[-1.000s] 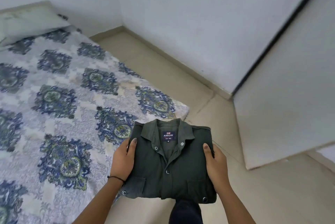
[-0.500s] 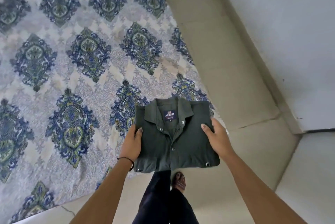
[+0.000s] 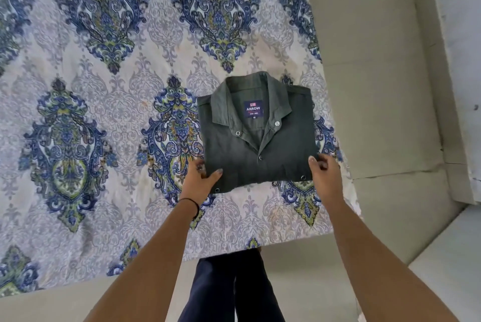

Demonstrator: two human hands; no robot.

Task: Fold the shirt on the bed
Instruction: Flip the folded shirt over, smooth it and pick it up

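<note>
The dark green shirt (image 3: 281, 149) is folded into a compact rectangle, collar and blue label facing up. It lies on the bed (image 3: 109, 123) near the right edge, on a bedsheet with a blue and green ornamental pattern. My left hand (image 3: 199, 182) grips the shirt's near left corner, thumb on top and fingers underneath. My right hand (image 3: 325, 178) holds the near right corner, with its fingertips closed on the edge.
Beige floor tiles (image 3: 377, 87) run along the bed's right side, up to a pale wall (image 3: 463, 35). My legs in dark trousers (image 3: 229, 293) stand at the bed's near edge. A black band circles my left wrist (image 3: 191, 203).
The folded shirt was held in the air beside the bed. Both hands have carried it forward over the mattress and lowered it onto the sheet. The view has tilted down.
</note>
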